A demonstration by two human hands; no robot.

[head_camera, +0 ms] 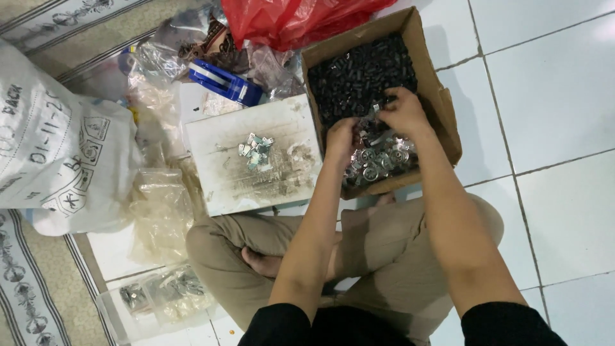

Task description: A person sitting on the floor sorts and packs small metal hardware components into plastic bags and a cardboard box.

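Both your hands are down in the cardboard box (pixel 442 96) in front of your crossed legs — your left hand (pixel 343 140) curled over the shiny metal pieces (pixel 378 157) at the box's near end, your right hand (pixel 402 110) pinching one small piece at the edge of the black parts (pixel 359 70); what the left grips I cannot tell. The metal pieces are small, silvery and round-faced, heaped loosely. Left of the box, a grimy white board (pixel 224 179) carries a small cluster of similar bits (pixel 256 150) — likely set there within easy reach.

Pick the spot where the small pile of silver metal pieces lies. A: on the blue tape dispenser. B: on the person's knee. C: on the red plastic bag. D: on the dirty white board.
D: the small pile of silver metal pieces sits on the dirty white board, left of the cardboard box where both hands work.
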